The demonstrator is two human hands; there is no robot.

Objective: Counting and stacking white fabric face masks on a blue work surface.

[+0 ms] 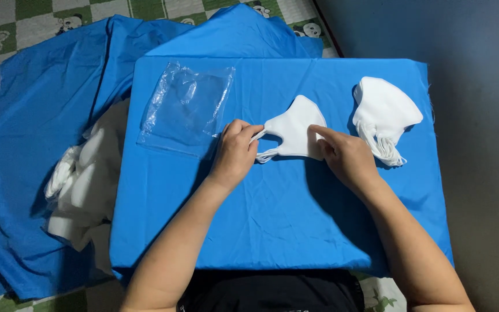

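A white face mask [295,130] lay flat on a board covered with blue cloth [261,219], a little right of the middle and toward the far half. The left hand [235,153] rested at the mask's left end, its fingers curled together and pinched on the thin ear loops [259,145] there. The right hand [345,155] lay on the mask's right edge, the forefinger stretched out and pressing the fabric down, the other fingers loosely bent beside it; it gripped nothing that could be seen, only pressed on the mask. Both forearms reached in from the near edge.

To the right, near the far right corner of the board, sat a stack of white masks [385,112], its loops hanging toward the near side, just beside the right hand but apart from it. To the left of the held mask, touching the left hand's far side, lay an empty clear plastic bag [186,110], flat on the cloth. Off the left side of the board, more white masks [85,179] lay heaped on a loose spread of blue fabric [36,110]. A green and white checked mat [24,29] showed at the far left.
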